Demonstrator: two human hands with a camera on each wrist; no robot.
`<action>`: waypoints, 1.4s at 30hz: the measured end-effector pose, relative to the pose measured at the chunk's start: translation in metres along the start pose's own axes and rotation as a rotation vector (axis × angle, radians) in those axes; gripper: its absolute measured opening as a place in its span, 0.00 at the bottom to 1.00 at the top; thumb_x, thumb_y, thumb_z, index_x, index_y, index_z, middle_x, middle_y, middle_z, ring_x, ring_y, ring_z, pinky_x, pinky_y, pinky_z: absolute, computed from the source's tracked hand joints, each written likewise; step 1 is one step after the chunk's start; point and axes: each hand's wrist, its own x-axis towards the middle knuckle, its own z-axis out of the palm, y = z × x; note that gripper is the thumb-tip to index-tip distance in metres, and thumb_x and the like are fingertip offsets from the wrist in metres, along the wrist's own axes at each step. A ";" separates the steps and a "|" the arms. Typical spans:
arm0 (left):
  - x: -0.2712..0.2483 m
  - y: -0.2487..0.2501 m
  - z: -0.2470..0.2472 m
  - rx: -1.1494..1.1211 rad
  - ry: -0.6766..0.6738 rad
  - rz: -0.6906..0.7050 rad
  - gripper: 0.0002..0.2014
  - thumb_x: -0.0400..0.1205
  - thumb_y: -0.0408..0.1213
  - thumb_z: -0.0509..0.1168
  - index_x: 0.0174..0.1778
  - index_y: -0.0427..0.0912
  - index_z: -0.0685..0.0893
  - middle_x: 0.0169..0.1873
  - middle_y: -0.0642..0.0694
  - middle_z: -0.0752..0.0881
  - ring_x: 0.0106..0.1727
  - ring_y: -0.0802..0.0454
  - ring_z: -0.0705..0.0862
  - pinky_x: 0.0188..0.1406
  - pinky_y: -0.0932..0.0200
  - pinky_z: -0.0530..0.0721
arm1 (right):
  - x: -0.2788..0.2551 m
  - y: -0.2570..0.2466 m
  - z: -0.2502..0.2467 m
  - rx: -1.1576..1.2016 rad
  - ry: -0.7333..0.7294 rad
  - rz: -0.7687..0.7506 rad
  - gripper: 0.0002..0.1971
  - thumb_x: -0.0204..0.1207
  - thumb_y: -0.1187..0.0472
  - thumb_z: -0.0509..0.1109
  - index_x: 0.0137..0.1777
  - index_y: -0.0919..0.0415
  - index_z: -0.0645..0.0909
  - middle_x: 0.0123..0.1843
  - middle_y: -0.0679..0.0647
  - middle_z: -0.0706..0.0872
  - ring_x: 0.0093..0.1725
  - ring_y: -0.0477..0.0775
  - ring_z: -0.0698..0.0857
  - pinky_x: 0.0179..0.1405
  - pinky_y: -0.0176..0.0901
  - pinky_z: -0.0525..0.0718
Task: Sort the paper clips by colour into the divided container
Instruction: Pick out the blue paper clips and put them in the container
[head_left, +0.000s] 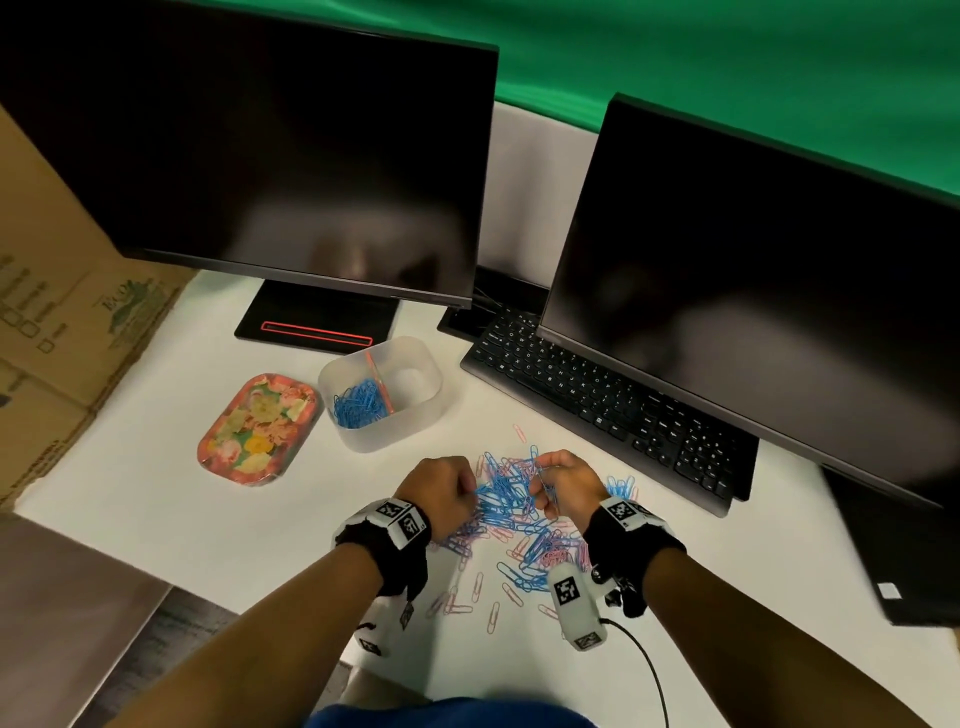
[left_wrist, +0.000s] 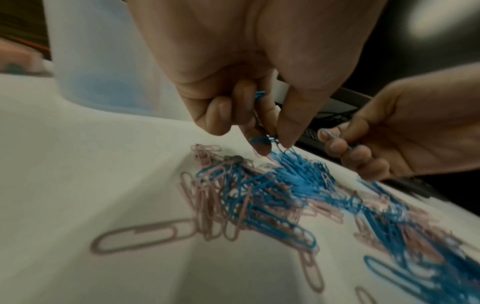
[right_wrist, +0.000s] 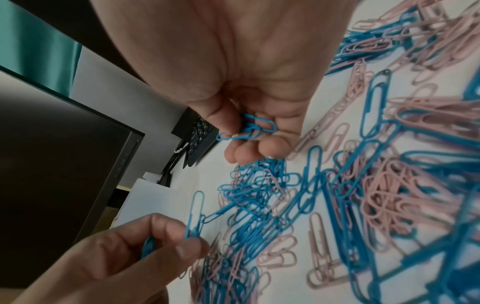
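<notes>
A tangled heap of blue and pink paper clips (head_left: 519, 519) lies on the near middle of the white desk (head_left: 208, 519), with stray pink ones scattered toward the near edge. The left hand (head_left: 441, 493) hangs over the heap's left side, thumb and fingers pinched on a few blue clips (left_wrist: 262, 131) at the top of the pile. The right hand (head_left: 566, 486), just across the heap and apart from the left, curls its fingers around a small bunch of blue clips (right_wrist: 249, 129). Beyond the heap, to the far left, stands the translucent divided container (head_left: 384, 389): its left compartment holds blue clips, and an orange-pink divider splits it from the right one. A floral tray (head_left: 260, 428) sits just left of it. A black keyboard (head_left: 608, 405) and two dark monitors (head_left: 753, 312) stand at the far side.
</notes>
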 end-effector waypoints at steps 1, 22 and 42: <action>-0.002 -0.001 -0.002 -0.047 0.009 -0.007 0.07 0.73 0.34 0.69 0.33 0.51 0.80 0.30 0.55 0.83 0.36 0.53 0.83 0.38 0.66 0.79 | -0.001 -0.001 0.000 -0.003 0.004 0.004 0.14 0.76 0.76 0.51 0.51 0.61 0.74 0.31 0.59 0.79 0.24 0.53 0.72 0.22 0.39 0.64; -0.012 -0.026 -0.147 -0.698 0.432 -0.328 0.11 0.73 0.22 0.64 0.40 0.43 0.86 0.26 0.49 0.84 0.24 0.53 0.72 0.18 0.66 0.68 | -0.016 -0.145 0.128 -0.021 -0.376 -0.117 0.09 0.80 0.73 0.58 0.40 0.64 0.75 0.30 0.61 0.75 0.16 0.49 0.77 0.17 0.36 0.75; 0.024 -0.024 -0.155 -0.531 0.422 -0.479 0.08 0.80 0.26 0.61 0.50 0.30 0.85 0.44 0.31 0.89 0.42 0.36 0.90 0.45 0.44 0.90 | 0.001 -0.151 0.084 0.014 -0.210 -0.090 0.10 0.81 0.78 0.56 0.44 0.70 0.77 0.28 0.59 0.78 0.23 0.47 0.80 0.27 0.33 0.81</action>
